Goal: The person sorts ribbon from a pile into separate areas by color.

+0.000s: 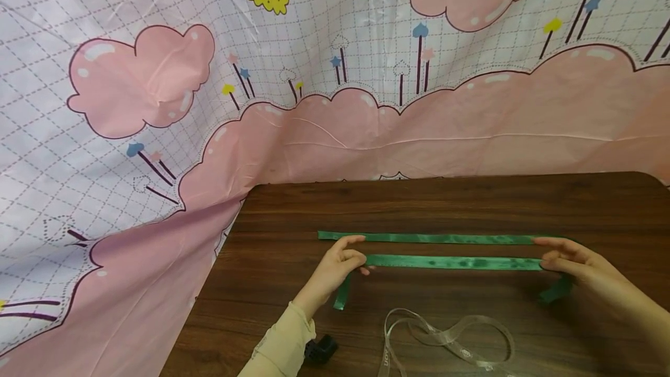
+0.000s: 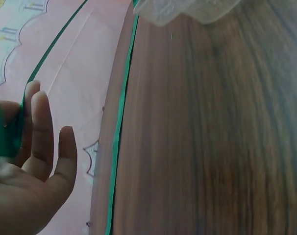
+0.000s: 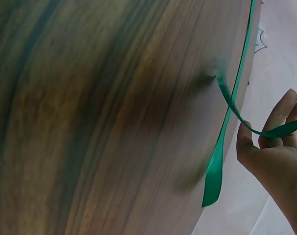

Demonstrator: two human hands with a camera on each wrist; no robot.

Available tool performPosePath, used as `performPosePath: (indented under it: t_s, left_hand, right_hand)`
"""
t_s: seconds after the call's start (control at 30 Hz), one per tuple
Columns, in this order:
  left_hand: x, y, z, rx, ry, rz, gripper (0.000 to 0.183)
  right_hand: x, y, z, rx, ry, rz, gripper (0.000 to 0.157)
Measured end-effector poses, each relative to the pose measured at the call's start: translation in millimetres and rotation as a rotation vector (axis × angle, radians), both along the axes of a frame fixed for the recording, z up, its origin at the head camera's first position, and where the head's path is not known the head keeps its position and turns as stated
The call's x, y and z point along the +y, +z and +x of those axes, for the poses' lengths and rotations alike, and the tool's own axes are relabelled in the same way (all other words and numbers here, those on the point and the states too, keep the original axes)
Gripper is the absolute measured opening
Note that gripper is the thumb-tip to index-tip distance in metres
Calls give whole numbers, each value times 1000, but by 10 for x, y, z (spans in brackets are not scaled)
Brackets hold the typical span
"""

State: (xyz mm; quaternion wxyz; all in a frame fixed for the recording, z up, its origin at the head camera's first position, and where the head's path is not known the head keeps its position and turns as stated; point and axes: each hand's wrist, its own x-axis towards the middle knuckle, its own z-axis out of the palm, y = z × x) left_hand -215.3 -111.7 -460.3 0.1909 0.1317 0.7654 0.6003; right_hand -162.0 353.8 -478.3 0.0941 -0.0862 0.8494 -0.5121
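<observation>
A green satin ribbon [image 1: 450, 262] is stretched level between both hands above the table. My left hand [image 1: 335, 263] pinches it near one end, and a short tail hangs below that hand. On the other side my right hand [image 1: 578, 263] pinches it between thumb and fingers, with a loose tail drooping underneath. The same hold shows in the right wrist view, where the ribbon [image 3: 283, 129] crosses the right hand [image 3: 271, 161]. Behind the held piece, a second green ribbon [image 1: 445, 238] lies straight along the table; its right part passes behind the right hand.
The dark wooden table [image 1: 419, 205] carries a loosely looped sheer ribbon [image 1: 445, 339] with white lettering near its front. A small black object [image 1: 321, 349] sits by the left sleeve. A pink-and-white printed cloth [image 1: 335, 127] hangs behind the table.
</observation>
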Motion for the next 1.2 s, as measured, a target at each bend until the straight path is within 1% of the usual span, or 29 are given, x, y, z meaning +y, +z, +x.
performPosePath:
  t_s: [0.17, 0.3, 0.4, 0.53, 0.63, 0.7, 0.83, 0.9, 0.97, 1.03, 1.1, 1.13, 1.2]
  left_hand:
    - [-120, 2, -65, 15, 44, -6, 48]
    - [-189, 36, -113, 17, 78, -14, 47]
    - [-231, 58, -155, 18, 95, -17, 47]
    - [-290, 61, -225, 32, 117, -32, 48]
    - [-344, 54, -271, 40, 149, -46, 49]
    - [-381, 45, -296, 42, 172, -50, 50]
    - [-446, 9, -346, 26, 215, -51, 47]
    - [-470, -16, -384, 16, 229, -48, 46]
    - [-488, -39, -429, 4, 241, -48, 46]
    - [-499, -63, -478, 1, 251, -52, 47]
    - [-499, -90, -525, -9, 267, -50, 49]
    - [-494, -111, -551, -14, 276, -52, 50]
    - [-475, -155, -603, -14, 293, -54, 51]
  right_hand:
    - [83, -24, -17, -6, -13, 14, 39]
    - [170, -11, -46, 28, 8, 13, 42]
    - [228, 25, -81, 49, 12, -7, 46]
    - [290, 83, -119, 36, -38, -5, 45]
    - [359, 106, -141, 26, -62, 24, 42]
    - [416, 106, -155, 3, -61, 6, 41]
    - [506, 64, -188, -51, -85, -38, 42]
    - [541, 29, -200, -49, -108, -2, 42]
    - [571, -6, -202, -59, -122, 4, 43]
    - [596, -41, -200, -47, -115, 3, 45]
    - [602, -68, -208, -39, -121, 38, 45]
    - [601, -81, -214, -42, -124, 33, 45]
    - [583, -97, -239, -32, -133, 55, 45]
